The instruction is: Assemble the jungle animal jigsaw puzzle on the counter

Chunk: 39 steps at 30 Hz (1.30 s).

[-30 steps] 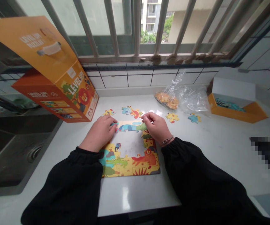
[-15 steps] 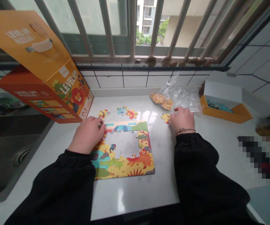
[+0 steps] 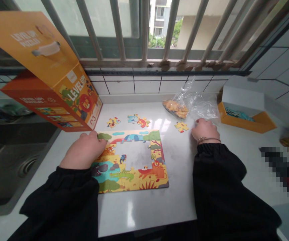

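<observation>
The left hand [image 3: 82, 152] lies palm down on the left edge of the half-built animal jigsaw puzzle [image 3: 134, 173], whose middle is unfilled, on the white surface [image 3: 179, 190]. The right hand [image 3: 205, 131] rests well to the right, fingers [image 3: 201, 122] curled down against the surface. It is just beside a loose yellow puzzle piece [image 3: 181, 126] and the clear plastic bag [image 3: 194, 104], and whatever lies under it is hidden.

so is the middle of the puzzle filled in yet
No, the puzzle rings a bare patch of counter in its middle.

The right hand [image 3: 204, 131] hides whatever its fingers touch. A pixelated patch [image 3: 282, 167] masks something at the right edge.
</observation>
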### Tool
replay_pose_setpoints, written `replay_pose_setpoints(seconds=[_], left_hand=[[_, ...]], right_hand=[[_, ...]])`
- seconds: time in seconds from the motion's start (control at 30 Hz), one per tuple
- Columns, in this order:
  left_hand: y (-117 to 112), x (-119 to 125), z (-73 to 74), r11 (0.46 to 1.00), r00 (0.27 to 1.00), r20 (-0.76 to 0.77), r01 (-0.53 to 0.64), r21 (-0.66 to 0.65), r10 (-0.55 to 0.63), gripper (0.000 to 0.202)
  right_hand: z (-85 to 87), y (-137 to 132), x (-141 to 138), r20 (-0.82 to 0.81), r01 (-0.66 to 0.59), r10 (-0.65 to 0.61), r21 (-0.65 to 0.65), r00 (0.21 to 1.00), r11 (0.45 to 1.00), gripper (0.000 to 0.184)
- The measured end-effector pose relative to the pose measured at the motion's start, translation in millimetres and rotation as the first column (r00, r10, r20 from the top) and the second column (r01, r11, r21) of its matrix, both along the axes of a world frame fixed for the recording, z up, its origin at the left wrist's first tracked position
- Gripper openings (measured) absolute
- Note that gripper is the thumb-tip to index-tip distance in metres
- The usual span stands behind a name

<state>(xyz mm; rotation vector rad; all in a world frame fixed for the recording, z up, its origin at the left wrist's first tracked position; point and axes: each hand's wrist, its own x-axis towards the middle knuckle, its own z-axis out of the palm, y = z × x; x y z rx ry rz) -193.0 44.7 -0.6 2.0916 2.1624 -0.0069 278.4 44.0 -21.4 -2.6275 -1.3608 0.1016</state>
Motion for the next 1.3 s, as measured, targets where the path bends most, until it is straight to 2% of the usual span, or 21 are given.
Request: replay_pose_setpoints(seconds=[0.07, 0.13, 0.17, 0.27, 0.37, 0.43, 0.5, 0.6, 0.73, 0.8, 0.83, 0.9, 0.93, 0.97, 1.0, 1.07, 1.17, 1.3], left_hand=[[0, 7, 4.0, 0.999, 0.995, -0.095, -0.029, -0.029, 0.026, 0.05], [-1, 14, 8.9, 0.998, 0.992, -0.122, -0.022, -0.065, 0.013, 0.05], [-2, 18, 10.9, 0.997, 0.993, -0.117, -0.017, -0.072, 0.008, 0.05], [-4, 28, 14.2, 0.998, 0.995, -0.097, 0.015, -0.053, -0.02, 0.045], [-6, 36, 14.5, 0.997, 0.995, -0.083, 0.049, -0.062, -0.054, 0.041], [-7, 40, 14.5, 0.995, 0.995, -0.072, 0.064, -0.078, -0.07, 0.039], [-8, 44, 14.5, 0.995, 0.996, -0.064, 0.063, -0.082, -0.069, 0.039], [-8, 46, 13.6, 0.996, 0.997, -0.054, 0.043, -0.076, -0.048, 0.041], [-7, 44, 8.5, 0.998, 0.998, -0.056, 0.038, -0.057, -0.041, 0.043], [-5, 42, 5.2, 0.998, 0.998, -0.051, 0.04, -0.038, -0.042, 0.044], [-4, 42, 3.9, 0.999, 0.998, -0.05, 0.035, -0.031, -0.036, 0.044], [-3, 42, 2.6, 1.0, 0.998, -0.052, 0.025, -0.018, -0.026, 0.044], [-2, 43, 2.9, 1.0, 0.998, -0.051, 0.021, -0.013, -0.022, 0.044], [-2, 45, 3.7, 1.0, 0.999, -0.046, 0.019, -0.007, -0.02, 0.044], [-2, 46, 4.9, 1.0, 0.999, -0.039, 0.021, 0.0, -0.021, 0.044], [-4, 50, 8.1, 1.0, 0.999, -0.025, 0.024, 0.013, -0.024, 0.044], [-6, 53, 11.2, 1.0, 1.0, -0.019, 0.015, 0.016, -0.015, 0.044], [-7, 52, 8.4, 0.999, 1.0, -0.013, 0.021, 0.035, -0.02, 0.045]], right_hand=[[-2.2, 2, -1, 0.007, -0.032, 0.032, 0.033, 0.999, 0.999, 0.043], [-3.8, 6, -7, 0.004, -0.161, 0.162, 0.103, 0.987, 0.982, 0.039], [-4.0, 8, -12, -0.004, -0.262, 0.265, 0.15, 0.964, 0.953, 0.037], [-2.5, 10, -28, -0.023, -0.523, 0.549, 0.275, 0.835, 0.807, 0.037], [0.6, 7, -40, -0.054, -0.634, 0.678, 0.308, 0.733, 0.709, 0.038], [1.5, 2, -43, -0.128, -0.707, 0.756, 0.281, 0.642, 0.648, 0.048], [0.7, -1, -45, -0.198, -0.772, 0.806, 0.232, 0.558, 0.592, 0.068], [-2.4, -4, -47, -0.211, -0.805, 0.82, 0.175, 0.533, 0.568, 0.082], [-1.7, -3, -49, -0.188, -0.797, 0.812, 0.168, 0.552, 0.58, 0.078], [1.9, -2, -45, -0.154, -0.765, 0.785, 0.177, 0.599, 0.619, 0.062], [4.0, -2, -40, -0.126, -0.72, 0.74, 0.174, 0.661, 0.672, 0.05], [7.6, -1, -26, -0.053, -0.538, 0.549, 0.143, 0.834, 0.831, 0.033], [8.6, -2, -18, -0.013, -0.406, 0.41, 0.117, 0.912, 0.907, 0.031], [8.9, -3, -9, 0.022, -0.276, 0.275, 0.085, 0.961, 0.958, 0.032], [8.6, -4, 0, 0.046, -0.173, 0.171, 0.045, 0.984, 0.984, 0.035], [6.1, -6, 15, 0.053, -0.085, 0.088, -0.054, 0.995, 0.995, 0.043], [0.2, -9, 27, 0.038, -0.114, 0.121, -0.153, 0.992, 0.982, 0.05], [-5.1, -8, 29, 0.088, -0.084, 0.097, -0.142, 0.991, 0.986, 0.067]])
